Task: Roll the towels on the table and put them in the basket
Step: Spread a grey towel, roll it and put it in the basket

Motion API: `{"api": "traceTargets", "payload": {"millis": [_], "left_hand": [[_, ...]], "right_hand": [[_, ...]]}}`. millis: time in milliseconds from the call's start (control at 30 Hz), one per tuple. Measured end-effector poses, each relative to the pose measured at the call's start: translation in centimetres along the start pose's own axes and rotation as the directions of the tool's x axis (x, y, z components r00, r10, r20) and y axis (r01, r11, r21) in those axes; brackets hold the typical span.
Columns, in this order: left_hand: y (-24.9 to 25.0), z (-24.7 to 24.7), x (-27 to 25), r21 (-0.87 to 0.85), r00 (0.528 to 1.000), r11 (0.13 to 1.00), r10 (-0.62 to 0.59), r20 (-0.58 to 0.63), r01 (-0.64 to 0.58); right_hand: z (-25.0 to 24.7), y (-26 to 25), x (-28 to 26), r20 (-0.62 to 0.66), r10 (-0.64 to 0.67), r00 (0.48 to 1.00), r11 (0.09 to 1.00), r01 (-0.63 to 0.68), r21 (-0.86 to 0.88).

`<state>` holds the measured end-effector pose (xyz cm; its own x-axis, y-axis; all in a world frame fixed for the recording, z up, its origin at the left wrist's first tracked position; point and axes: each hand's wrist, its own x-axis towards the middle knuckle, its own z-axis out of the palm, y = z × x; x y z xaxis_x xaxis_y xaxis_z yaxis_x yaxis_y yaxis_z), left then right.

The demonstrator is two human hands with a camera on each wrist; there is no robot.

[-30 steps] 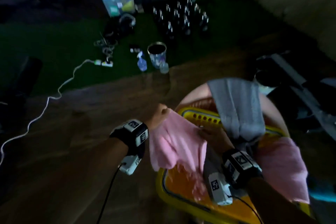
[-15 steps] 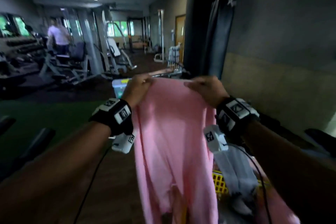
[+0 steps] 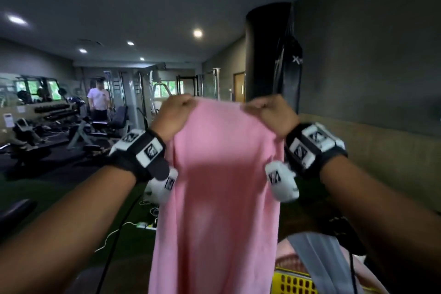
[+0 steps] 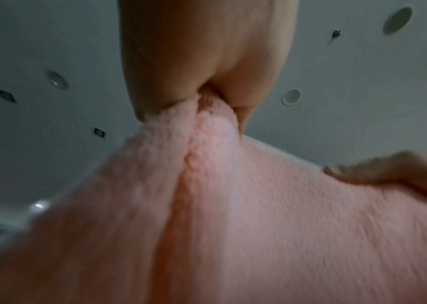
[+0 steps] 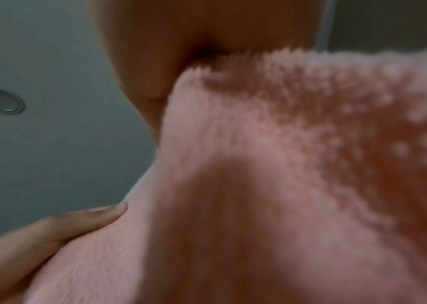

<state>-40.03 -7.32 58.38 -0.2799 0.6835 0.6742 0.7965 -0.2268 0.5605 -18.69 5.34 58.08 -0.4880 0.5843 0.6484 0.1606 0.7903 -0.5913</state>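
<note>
A pink towel (image 3: 222,198) hangs full length in front of me, held up by its top edge. My left hand (image 3: 177,112) pinches the top left corner, and my right hand (image 3: 269,112) pinches the top right corner. The left wrist view shows the pink towel (image 4: 233,216) bunched between my left hand (image 4: 204,96) fingers. In the right wrist view the pink towel (image 5: 272,164) fills most of the picture under my right hand (image 5: 194,59). Low on the right stands the yellow basket (image 3: 293,283) with a grey towel (image 3: 319,260) draped over it. The table is out of sight.
This is a gym. A black punching bag (image 3: 287,64) hangs just behind my right hand. Weight machines and benches (image 3: 100,126) fill the left, with a person in a white shirt (image 3: 98,100) standing there. A power strip with a white cable (image 3: 143,225) lies on the green floor.
Both hands have lifted the pink towel out of the basket to chest height and spread its top edge wider apart. My head has tilted up from the table to the room.
</note>
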Motion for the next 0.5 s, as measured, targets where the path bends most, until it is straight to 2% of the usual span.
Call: {"api": "traceTargets", "payload": {"millis": [67, 133, 267, 333, 433, 500], "left_hand": [[-2.5, 1.1, -4.2, -0.028, 0.992, 0.999, -0.015, 0.129, 0.019], [-5.3, 2.8, -9.1, -0.098, 0.964, 0.993, -0.031, 0.263, 0.059], [-10.0, 6.9, -20.4, -0.149, 0.875, 0.963, -0.133, 0.465, 0.226], [-11.6, 9.0, -25.2, -0.135, 0.840, 0.940, -0.207, 0.502, 0.312], [-13.8, 11.6, -30.4, -0.163, 0.803, 0.866, -0.346, 0.484, 0.472], [-13.3, 12.6, -32.8, -0.170, 0.745, 0.805, -0.417, 0.521, 0.569]], "right_hand": [[2.7, 2.9, -5.5, 0.092, 0.014, 0.996, 0.994, -0.023, 0.107], [5.7, 6.1, -12.4, 0.173, 0.049, 0.984, 0.991, -0.070, 0.114], [10.9, 10.6, -25.3, 0.339, 0.283, 0.897, 0.919, -0.355, 0.173], [12.8, 12.3, -30.2, 0.363, 0.356, 0.861, 0.890, -0.431, 0.150], [14.9, 14.0, -35.5, 0.365, 0.446, 0.817, 0.835, -0.526, 0.158], [15.2, 14.3, -36.9, 0.328, 0.483, 0.812, 0.804, -0.559, 0.201]]}}
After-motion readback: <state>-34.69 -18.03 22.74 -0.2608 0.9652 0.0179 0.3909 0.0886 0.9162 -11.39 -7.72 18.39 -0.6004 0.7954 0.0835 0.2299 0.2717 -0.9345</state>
